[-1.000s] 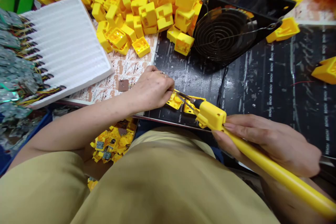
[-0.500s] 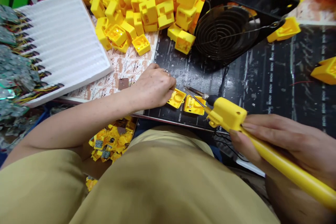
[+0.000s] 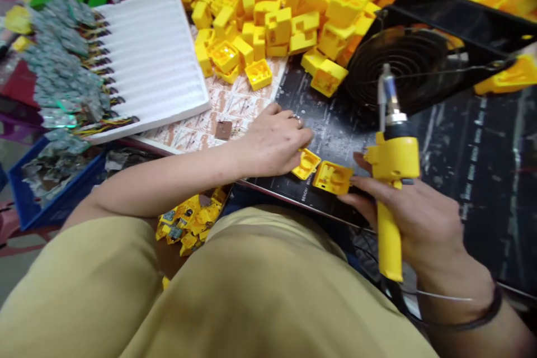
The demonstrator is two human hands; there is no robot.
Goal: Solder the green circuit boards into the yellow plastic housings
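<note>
On the black bench surface lie two small yellow plastic case halves side by side. My left hand (image 3: 277, 141) has its fingers curled down onto the edge of the left case half (image 3: 307, 164). The right case half (image 3: 333, 178) has its open side up. My right hand (image 3: 419, 224) holds a yellow soldering gun (image 3: 390, 179) with its metal tip pointing up and away, in front of the fan. The thumb and a finger of that hand also reach the right edge of the right case half, seemingly touching it.
A black fan (image 3: 403, 67) stands tilted behind the soldering gun. Yellow cases (image 3: 277, 28) are heaped along the back. A white foam tray (image 3: 159, 67) lies at left, with wired circuit boards (image 3: 62, 61) along its edge. A blue crate (image 3: 62, 190) stands lower left; a brown piece (image 3: 223, 130) lies nearby.
My right hand has swung the soldering gun upright, tip away from the case halves, and brought its fingers to the right case half. My left hand stays on its case half. The view has shifted left.
</note>
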